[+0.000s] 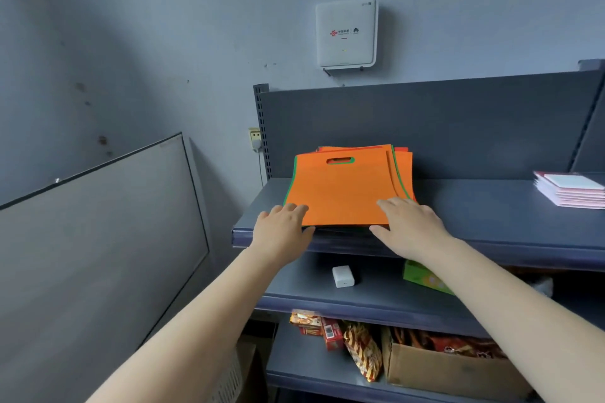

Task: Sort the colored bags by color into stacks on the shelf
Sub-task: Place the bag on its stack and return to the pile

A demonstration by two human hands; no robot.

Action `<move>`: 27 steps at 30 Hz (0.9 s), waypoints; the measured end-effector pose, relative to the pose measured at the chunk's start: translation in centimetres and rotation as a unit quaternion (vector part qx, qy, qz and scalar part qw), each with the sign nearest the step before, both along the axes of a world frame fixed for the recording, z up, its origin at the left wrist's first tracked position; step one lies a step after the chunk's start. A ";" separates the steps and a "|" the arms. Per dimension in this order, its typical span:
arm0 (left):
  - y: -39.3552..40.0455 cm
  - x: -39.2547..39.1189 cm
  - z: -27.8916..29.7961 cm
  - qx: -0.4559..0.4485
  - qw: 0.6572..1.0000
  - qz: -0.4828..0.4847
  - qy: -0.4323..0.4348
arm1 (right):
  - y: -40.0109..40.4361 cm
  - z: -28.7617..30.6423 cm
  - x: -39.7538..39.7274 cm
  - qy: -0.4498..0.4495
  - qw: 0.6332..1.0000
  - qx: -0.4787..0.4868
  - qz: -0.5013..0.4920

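Both hands lie spread flat on the front edge of the flat orange fabric bag (340,188) topping a mixed stack on the grey metal shelf (491,222): left hand (283,227) at its left corner, right hand (409,227) at its right, gripping nothing.

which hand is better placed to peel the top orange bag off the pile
Probably the right hand: its fingers lie on the top orange bag, thumb at the front edge. The left hand only touches the pile's left corner.
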State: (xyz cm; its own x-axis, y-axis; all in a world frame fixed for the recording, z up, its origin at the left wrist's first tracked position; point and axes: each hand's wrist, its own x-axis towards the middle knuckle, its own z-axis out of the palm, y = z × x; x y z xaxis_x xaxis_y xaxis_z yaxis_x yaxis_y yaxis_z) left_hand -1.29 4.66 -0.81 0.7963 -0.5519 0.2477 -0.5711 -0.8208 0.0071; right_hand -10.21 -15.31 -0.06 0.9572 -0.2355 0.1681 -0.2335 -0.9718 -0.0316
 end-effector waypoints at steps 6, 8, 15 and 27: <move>-3.1 5.9 -2.3 -0.044 0.998 -0.005 0.043 | -3.3 -1.8 4.9 -0.024 0.999 0.029 -0.018; -3.8 7.8 -2.9 -0.061 0.997 -0.013 0.054 | -4.4 -2.6 6.3 -0.026 0.998 0.048 -0.038; -6.3 12.3 -3.7 -0.097 0.989 -0.072 0.084 | -7.8 -4.4 9.4 -0.085 0.977 0.120 -0.156; -7.2 14.7 -4.4 -0.188 0.962 -0.148 0.134 | -9.6 -4.7 9.3 -0.231 0.917 0.258 -0.198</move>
State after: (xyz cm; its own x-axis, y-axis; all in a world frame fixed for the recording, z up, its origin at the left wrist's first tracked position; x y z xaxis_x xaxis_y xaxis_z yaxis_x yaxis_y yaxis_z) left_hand 13.39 -2.58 -5.25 0.6807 -0.6761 0.2822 -0.7163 -0.5333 0.4500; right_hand -0.88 -24.92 -4.73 0.6345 -0.7112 0.3027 -0.4109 -0.6421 -0.6472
